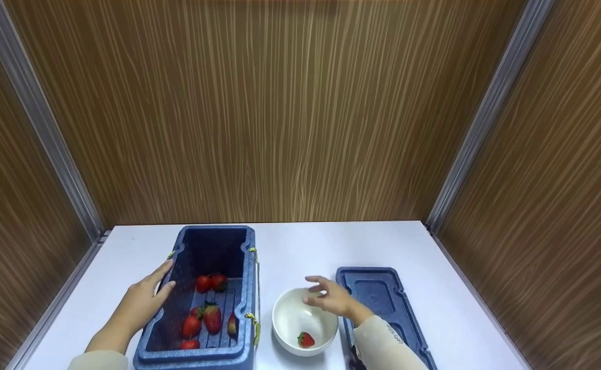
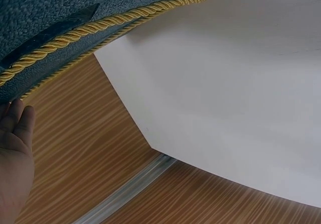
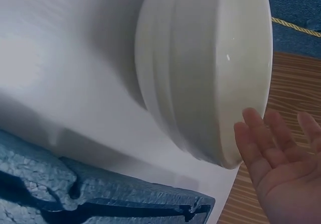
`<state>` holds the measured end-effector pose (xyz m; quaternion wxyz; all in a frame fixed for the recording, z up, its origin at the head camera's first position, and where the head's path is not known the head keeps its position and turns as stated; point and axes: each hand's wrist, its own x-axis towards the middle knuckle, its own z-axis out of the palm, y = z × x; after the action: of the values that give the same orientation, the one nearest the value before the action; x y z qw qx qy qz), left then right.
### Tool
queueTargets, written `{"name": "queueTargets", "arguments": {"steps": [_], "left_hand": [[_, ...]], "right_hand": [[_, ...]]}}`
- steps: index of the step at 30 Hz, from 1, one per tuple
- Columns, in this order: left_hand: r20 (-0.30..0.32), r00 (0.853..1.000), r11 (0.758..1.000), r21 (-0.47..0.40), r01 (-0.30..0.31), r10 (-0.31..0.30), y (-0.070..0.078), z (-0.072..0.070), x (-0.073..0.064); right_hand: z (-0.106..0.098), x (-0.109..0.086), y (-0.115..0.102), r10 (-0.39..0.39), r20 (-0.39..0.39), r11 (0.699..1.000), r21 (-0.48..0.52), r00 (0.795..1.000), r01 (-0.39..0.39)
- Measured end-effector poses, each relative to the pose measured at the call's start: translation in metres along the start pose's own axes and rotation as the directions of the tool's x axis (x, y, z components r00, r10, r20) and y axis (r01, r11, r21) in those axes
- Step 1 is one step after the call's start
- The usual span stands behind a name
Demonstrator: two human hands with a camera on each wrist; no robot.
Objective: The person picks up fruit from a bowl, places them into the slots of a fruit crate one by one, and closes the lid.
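Observation:
My left hand [image 1: 138,303] rests along the left wall of a deep blue foam box [image 1: 249,267], its fingers extended on the rim. Several strawberries [image 1: 212,318] lie on the ribbed floor of the box. To its right stands a white bowl [image 1: 292,313] with one strawberry [image 1: 306,339] inside, near the front. Above the bowl's right side is my right hand [image 1: 331,298], fingers loosely bent and apart, nothing between them. The right wrist view shows the bowl's outer wall [image 3: 195,73] and the same hand [image 3: 286,169] by its rim.
A blue lid [image 1: 377,293] lies right of the bowl, partly under the right sleeve. Yellow twisted rope [image 2: 115,20] runs along the box's side. The white table [image 1: 300,252] is enclosed by wood-grain panels [image 1: 300,128] with metal corner strips. Something dark, partly hidden, sits near the lid's front.

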<state>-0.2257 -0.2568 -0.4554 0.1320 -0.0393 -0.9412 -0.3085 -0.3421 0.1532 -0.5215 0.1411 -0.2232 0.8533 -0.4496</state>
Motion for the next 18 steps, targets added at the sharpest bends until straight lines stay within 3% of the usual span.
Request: {"name": "queueTargets", "arguments": {"steps": [8,18], "left_hand": [[0.008,1.000,1.000,0.008,0.002,-0.002,-0.001,0.000,0.000],[0.010,1.000,1.000,0.004,0.004,-0.004,-0.001,0.000,0.000]], "right_hand": [[0.004,-0.005,-0.003,0.104,0.115,0.994,-0.048,0.988,-0.099],[0.012,-0.003,-0.009,0.251,0.245,0.968,-0.055,0.937,-0.245]]}}
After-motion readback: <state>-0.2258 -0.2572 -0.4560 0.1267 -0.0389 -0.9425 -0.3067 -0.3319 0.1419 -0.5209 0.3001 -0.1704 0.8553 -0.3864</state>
